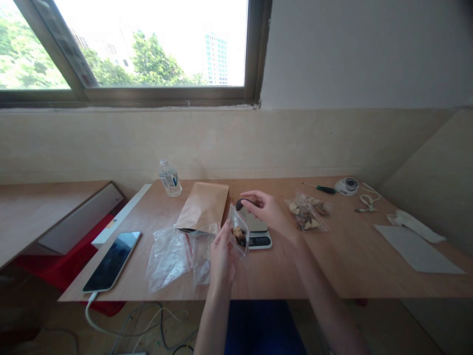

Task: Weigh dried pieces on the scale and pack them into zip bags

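"Tabletop [354,256], wooden: which object on it is named first?"

"The brown paper pouch [205,204], lying flat, with clear plastic bags [168,259] along its near side."

"What follows in size?"

"To the right, filled bags [306,212] of dried slices [310,224]; the white scale [260,236] sits between these and the pouch, partly hidden."

"How are the hands arranged?"

"The left hand [221,241] closes its fingers on the side of a small bag [240,222]. The right hand [260,204], over the scale, pinches a dark piece [243,203] between thumb and fingertips."

"Where is the small bag?"

"Raised before the scale's left part, pale and dark contents [239,235] showing through."

"And the smallest item?"

"The dark piece, near the bag's upper edge; contact between them cannot be determined."
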A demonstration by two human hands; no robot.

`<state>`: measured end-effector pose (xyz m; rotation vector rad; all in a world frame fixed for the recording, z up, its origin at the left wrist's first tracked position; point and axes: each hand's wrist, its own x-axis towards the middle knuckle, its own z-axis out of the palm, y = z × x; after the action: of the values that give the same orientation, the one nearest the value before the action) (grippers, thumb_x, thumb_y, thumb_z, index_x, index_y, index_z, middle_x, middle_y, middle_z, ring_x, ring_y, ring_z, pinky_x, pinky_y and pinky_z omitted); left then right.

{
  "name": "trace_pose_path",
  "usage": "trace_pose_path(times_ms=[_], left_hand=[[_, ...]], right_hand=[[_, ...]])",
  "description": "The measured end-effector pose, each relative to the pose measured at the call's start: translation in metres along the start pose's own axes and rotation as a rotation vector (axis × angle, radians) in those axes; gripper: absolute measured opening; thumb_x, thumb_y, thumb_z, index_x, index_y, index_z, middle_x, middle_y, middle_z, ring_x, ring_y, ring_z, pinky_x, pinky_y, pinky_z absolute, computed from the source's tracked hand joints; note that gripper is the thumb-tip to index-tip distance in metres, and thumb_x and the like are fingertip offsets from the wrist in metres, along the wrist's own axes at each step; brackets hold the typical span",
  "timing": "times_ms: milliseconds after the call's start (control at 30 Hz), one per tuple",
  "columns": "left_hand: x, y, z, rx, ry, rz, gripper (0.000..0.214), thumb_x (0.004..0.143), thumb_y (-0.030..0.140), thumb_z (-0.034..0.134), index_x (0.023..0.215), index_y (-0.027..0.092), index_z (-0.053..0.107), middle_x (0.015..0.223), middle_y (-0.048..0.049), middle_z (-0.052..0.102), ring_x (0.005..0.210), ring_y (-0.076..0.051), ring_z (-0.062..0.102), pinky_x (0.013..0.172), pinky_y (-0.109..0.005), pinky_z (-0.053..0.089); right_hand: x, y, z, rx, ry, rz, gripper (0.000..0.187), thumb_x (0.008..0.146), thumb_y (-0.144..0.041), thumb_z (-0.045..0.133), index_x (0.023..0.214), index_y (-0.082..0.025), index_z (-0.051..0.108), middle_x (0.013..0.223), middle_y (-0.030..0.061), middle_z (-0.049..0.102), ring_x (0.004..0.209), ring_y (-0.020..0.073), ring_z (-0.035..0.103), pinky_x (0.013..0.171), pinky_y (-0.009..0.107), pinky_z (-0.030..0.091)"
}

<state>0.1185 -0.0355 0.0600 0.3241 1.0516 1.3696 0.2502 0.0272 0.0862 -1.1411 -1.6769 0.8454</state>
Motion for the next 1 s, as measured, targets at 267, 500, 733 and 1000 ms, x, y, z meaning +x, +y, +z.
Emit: trace_pose_path(times_ms=[267, 500, 733, 1000], left_hand=[[-0.002, 0.002, -0.005, 0.036, -0.068, -0.004, 0.032, 0.076, 0.031, 0.065, 0.106, 0.022, 0.068, 0.110, -0.0058, 0.066, 0.073, -0.010, 0.065, 0.056, -0.016, 0.048], [-0.001, 0.004, -0.015, 0.127, -0.097, -0.012, 0.043, 0.071, 0.038, 0.068, 0.112, 0.026, 0.066, 0.120, -0.0063, 0.062, 0.055, -0.004, 0.056, 0.043, -0.013, 0.037], [0.000, 0.017, -0.028, 0.325, -0.276, 0.020, 0.046, 0.077, 0.046, 0.060, 0.115, 0.021, 0.064, 0.115, -0.0132, 0.065, 0.086, -0.022, 0.067, 0.068, -0.028, 0.050], [0.013, 0.018, -0.036, 0.339, -0.468, -0.053, 0.049, 0.078, 0.052, 0.057, 0.110, 0.015, 0.067, 0.105, -0.0152, 0.069, 0.086, -0.026, 0.068, 0.076, -0.032, 0.050]], right_hand=[[-0.010, -0.015, 0.020, -0.295, 0.081, -0.019, 0.032, 0.079, -0.029, 0.059, 0.110, -0.020, 0.058, 0.080, 0.0013, 0.063, 0.060, 0.0117, 0.057, 0.058, 0.025, 0.046], [-0.018, -0.007, 0.007, -0.215, 0.078, -0.146, 0.024, 0.089, -0.027, 0.044, 0.103, -0.023, 0.062, 0.104, 0.0050, 0.064, 0.092, 0.0159, 0.061, 0.074, 0.027, 0.050], [-0.018, 0.035, -0.004, 0.034, -0.133, -0.062, 0.040, 0.085, -0.038, 0.052, 0.123, -0.024, 0.053, 0.128, 0.0069, 0.056, 0.114, 0.0188, 0.054, 0.094, 0.036, 0.045], [-0.038, 0.050, 0.000, 0.306, -0.105, 0.092, 0.036, 0.077, -0.053, 0.059, 0.079, -0.018, 0.064, 0.063, -0.0003, 0.064, 0.057, 0.0136, 0.059, 0.057, 0.024, 0.048]])
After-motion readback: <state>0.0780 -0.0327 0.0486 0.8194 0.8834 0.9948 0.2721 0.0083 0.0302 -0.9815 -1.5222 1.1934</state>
